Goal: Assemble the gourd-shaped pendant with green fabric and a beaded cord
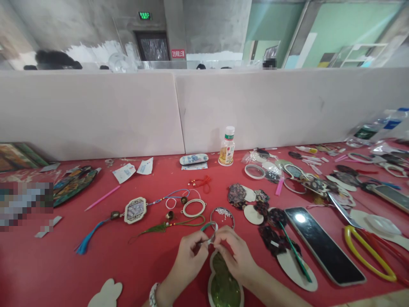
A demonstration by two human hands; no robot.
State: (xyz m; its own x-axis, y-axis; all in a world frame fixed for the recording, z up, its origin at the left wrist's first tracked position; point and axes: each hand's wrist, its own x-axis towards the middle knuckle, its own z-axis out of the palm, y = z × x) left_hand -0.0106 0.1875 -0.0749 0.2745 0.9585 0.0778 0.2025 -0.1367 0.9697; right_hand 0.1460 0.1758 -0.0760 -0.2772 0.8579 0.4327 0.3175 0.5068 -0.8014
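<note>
My left hand [191, 252] and my right hand [234, 251] meet at the middle of the red table, fingertips pinched together. Between them is a thin whitish strip [211, 241], partly hidden by the fingers; a pale and green loop [209, 226] rises just beyond. Under and between my wrists lies a gourd-shaped wooden piece [225, 285] with a glittery green face. Past my fingertips a round dish [223, 213] holds small pale pink beads. A green tassel [156, 229] with a looped cord lies to the left of it, near an oval wooden ring [194, 208].
A framed pendant [135, 210] with a blue tassel and a pink stick [102, 198] lie left. On the right are a phone [324, 245], yellow-and-red-handled scissors [370, 253] and dark patterned pieces [271, 243]. A small bottle [226, 147] stands before the white partition [255, 111].
</note>
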